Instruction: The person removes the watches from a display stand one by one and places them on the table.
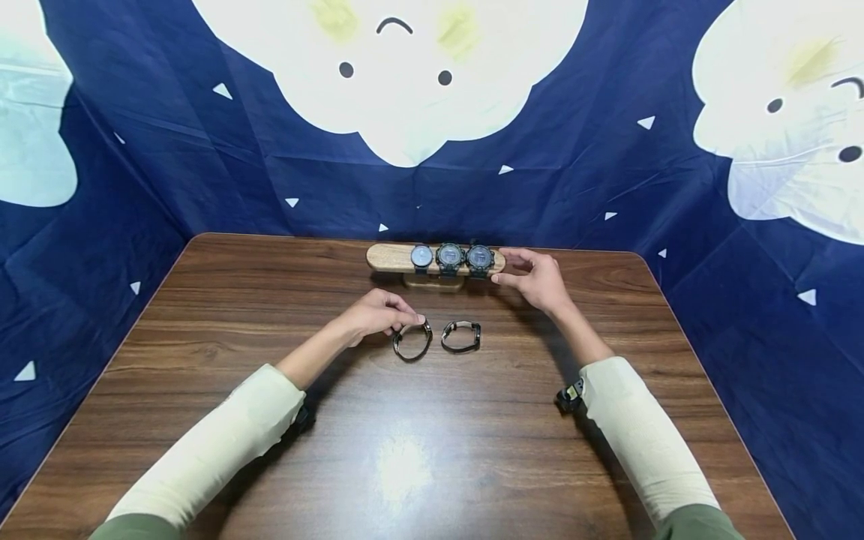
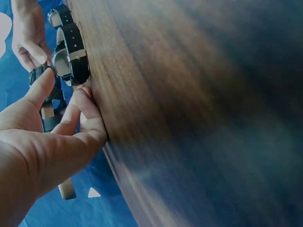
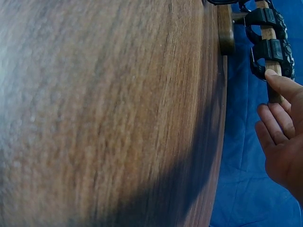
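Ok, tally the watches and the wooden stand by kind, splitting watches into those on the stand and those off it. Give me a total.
Watches on stand: 3
Watches off stand: 2
Wooden stand: 1
Total: 6

Two chunky black round watches. One slimmer round watch with pale dial. Two thin, black, loop-shaped watches. Watch total — five: three on stand, two on tabletop. One pale wooden bar-shaped stand with rounded ends. One brown wood-grain tabletop. Two bare hands — one left hand, one right hand. Two cream sleeves. One navy fabric backdrop, three white cloud shapes visible on it.
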A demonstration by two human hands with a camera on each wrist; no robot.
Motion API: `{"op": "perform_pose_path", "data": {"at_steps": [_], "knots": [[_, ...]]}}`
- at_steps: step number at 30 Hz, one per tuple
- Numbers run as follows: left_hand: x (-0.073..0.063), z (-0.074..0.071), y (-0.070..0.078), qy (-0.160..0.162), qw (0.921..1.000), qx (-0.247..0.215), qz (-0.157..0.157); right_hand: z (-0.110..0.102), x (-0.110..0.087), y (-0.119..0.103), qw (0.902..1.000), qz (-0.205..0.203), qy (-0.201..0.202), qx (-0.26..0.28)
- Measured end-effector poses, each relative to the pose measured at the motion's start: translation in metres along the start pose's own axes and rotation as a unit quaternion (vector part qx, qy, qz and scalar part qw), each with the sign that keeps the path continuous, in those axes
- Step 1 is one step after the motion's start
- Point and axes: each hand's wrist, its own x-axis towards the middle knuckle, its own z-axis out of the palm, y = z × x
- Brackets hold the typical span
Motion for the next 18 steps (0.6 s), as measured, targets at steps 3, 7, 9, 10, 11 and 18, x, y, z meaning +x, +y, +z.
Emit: {"op": "perform_pose_path", "data": {"at_steps": [3, 7, 9, 10, 11, 18], "knots": [[-0.001, -0.0004, 0.0008, 0.0, 1.0, 0.001, 0.001, 0.0, -0.0002, -0.0009, 1.0, 0.001, 0.0, 0.002], [-0.0025, -0.0013, 0.0013, -0.005, 0.9999, -0.013, 0.006, -0.0002, -0.0007, -0.0012, 1.0, 0.004, -0.001, -0.001], [-0.0028, -0.0019, 0.0012, -0.005, 0.9998, -0.02, 0.009, -0.0003, -0.0009, -0.0012, 1.0, 0.007, -0.001, -0.004], [-0.0029, -0.0023, 0.0012, -0.005, 0.9997, -0.023, 0.01, -0.0003, -0.0009, -0.0013, 1.0, 0.008, -0.001, -0.006], [-0.0028, -0.0025, 0.0012, -0.004, 0.9996, -0.027, 0.012, -0.0004, -0.0009, -0.0013, 0.9999, 0.008, 0.0, -0.007], [-0.003, -0.0046, 0.0025, 0.023, 0.9989, -0.012, 0.04, -0.0008, -0.0006, -0.0005, 0.9999, 0.01, -0.001, -0.005]]}}
